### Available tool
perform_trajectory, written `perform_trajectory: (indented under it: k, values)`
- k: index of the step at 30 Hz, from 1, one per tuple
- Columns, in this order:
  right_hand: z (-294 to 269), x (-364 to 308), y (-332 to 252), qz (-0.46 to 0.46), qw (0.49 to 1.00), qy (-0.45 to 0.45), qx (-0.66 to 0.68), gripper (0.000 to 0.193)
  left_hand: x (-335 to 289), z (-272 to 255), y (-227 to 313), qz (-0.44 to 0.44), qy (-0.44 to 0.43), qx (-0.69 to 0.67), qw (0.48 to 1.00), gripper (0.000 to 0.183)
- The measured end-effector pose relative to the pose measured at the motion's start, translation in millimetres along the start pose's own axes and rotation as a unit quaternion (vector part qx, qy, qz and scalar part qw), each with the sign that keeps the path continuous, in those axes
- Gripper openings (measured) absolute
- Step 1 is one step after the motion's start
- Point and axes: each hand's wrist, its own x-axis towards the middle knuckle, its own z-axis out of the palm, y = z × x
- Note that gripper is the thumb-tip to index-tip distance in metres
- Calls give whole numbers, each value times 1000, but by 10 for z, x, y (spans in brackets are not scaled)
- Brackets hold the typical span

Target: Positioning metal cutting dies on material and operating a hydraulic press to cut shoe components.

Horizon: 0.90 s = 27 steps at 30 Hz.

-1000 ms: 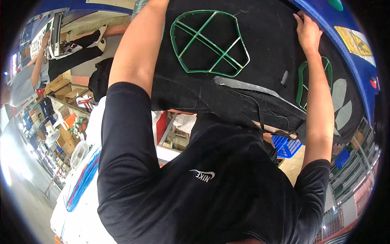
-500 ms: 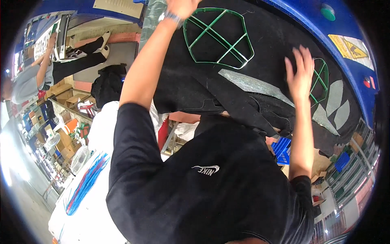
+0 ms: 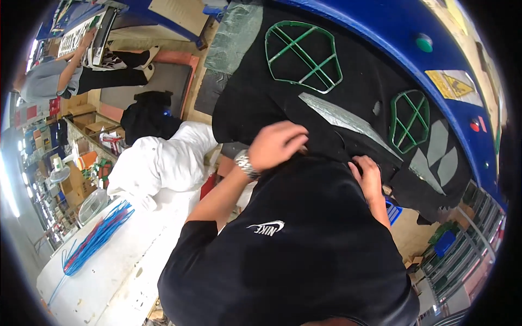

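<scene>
A black sheet of material (image 3: pixel 239 103) covers the work surface in front of me. My left hand (image 3: pixel 276 144), a patterned band on its wrist, is over the sheet's near edge close to my shirt; its thumb and fingers are apart and slightly blurred. At that edge further right, my right hand (image 3: pixel 370 178) has its bent fingers closed on the black sheet. Beyond the hands, a large green cutting die (image 3: pixel 304 56) with crossed bars lies on the sheet, and a smaller green cutting die (image 3: pixel 409 120) lies at the right. A long grey strip-shaped gap (image 3: pixel 348 120) shows between them.
A blue machine beam (image 3: pixel 375 43) with a green button (image 3: pixel 424 43) runs along the far side. To the left, white cloth (image 3: pixel 163 163) and a bundle of blue and red cords (image 3: pixel 100 239) lie on a white table (image 3: pixel 119 277). Another person (image 3: pixel 49 76) is at the far left.
Both hands have come back toward my body, the left from the large die's far corner, the right from beside the smaller die. My view has shifted; both dies remain on the sheet.
</scene>
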Motion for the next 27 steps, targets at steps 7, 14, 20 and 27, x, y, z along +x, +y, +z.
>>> perform_trajectory:
  k: [7,14,20,27]
  values:
    - [-55,-48,100,23,995,73,-68,27,208,725,-375,72,-175,107,976,42]
    - [87,-90,137,22,986,118,-116,41,321,988,-315,153,-80,297,939,41]
    - [138,89,155,53,982,129,-130,52,372,1021,-359,124,-42,344,930,51]
    - [-199,422,-137,88,989,65,-99,50,507,1080,-392,111,-34,317,941,46]
